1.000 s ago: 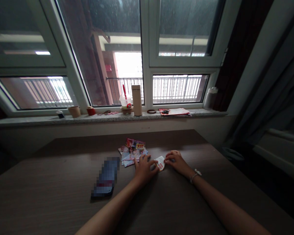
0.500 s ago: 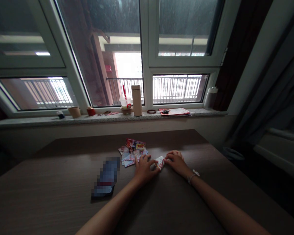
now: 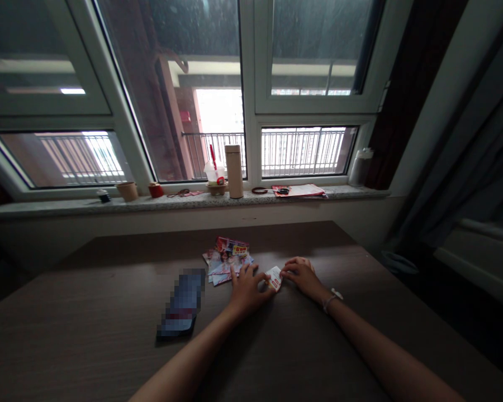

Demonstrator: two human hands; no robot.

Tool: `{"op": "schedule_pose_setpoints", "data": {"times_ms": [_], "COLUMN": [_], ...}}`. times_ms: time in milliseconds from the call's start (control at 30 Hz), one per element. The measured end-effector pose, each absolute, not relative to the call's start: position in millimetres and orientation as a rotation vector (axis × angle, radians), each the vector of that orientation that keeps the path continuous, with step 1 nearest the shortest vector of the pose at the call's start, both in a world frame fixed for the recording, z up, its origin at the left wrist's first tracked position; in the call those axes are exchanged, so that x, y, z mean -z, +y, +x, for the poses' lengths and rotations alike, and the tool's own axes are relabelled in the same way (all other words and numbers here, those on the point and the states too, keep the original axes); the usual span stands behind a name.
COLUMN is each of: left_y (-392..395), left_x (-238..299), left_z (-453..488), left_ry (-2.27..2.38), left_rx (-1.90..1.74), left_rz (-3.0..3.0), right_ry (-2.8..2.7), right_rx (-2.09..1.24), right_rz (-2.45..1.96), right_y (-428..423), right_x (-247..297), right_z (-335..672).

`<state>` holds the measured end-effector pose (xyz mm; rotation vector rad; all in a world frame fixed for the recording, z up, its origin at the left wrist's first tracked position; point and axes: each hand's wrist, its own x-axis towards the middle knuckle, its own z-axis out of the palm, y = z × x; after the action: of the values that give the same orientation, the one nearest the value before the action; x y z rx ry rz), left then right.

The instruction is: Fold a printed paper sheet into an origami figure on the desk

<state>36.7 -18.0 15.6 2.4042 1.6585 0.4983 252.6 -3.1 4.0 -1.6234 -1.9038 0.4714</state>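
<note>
A small white paper piece with red print [image 3: 274,277] lies on the dark wooden table [image 3: 88,335], between both hands. My left hand [image 3: 246,289] rests on the table with fingers bent, its thumb and fingertips pinching the paper's left edge. My right hand [image 3: 302,275] is curled, its fingertips gripping the paper's right edge. A loose pile of colourful printed sheets [image 3: 227,259] sits just beyond my left hand. A dark phone [image 3: 181,304] lies to the left of my left forearm.
On the stone window sill [image 3: 46,205] stand a tall beige flask [image 3: 235,171], a plastic cup with a red straw [image 3: 215,173], small pots [image 3: 127,190], scissors [image 3: 272,191] and papers [image 3: 302,191]. A curtain [image 3: 478,156] hangs at the right.
Both hands have shifted only slightly around the small paper, which looks a little narrower than a second ago. Nothing else has moved.
</note>
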Motion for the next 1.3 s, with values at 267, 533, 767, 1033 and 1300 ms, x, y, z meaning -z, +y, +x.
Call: {"op": "schedule_pose_setpoints", "data": {"times_ms": [267, 533, 767, 1033, 1300], "left_y": [-17, -17, -19, -18, -18], "left_x": [-20, -23, -25, -18, -20], "left_z": [37, 36, 39, 42, 42], "left_ry": [1.660, 1.657, 1.676, 1.709, 1.706], "left_rx": [-0.388, -0.352, -0.373, -0.439, -0.388], "left_rz": [2.373, 2.380, 2.346, 2.365, 2.341], "right_ry": [-1.839, -1.798, -1.826, -1.819, -1.795], "right_rx": [-0.424, -0.338, -0.321, -0.339, -0.333], "right_rz": [-1.701, -1.770, -1.790, -1.798, -1.816], "right_y": [-2, -10, -14, -15, -15], "right_x": [-2, -7, -8, -8, -11], "right_z": [244, 229, 225, 225, 224]}}
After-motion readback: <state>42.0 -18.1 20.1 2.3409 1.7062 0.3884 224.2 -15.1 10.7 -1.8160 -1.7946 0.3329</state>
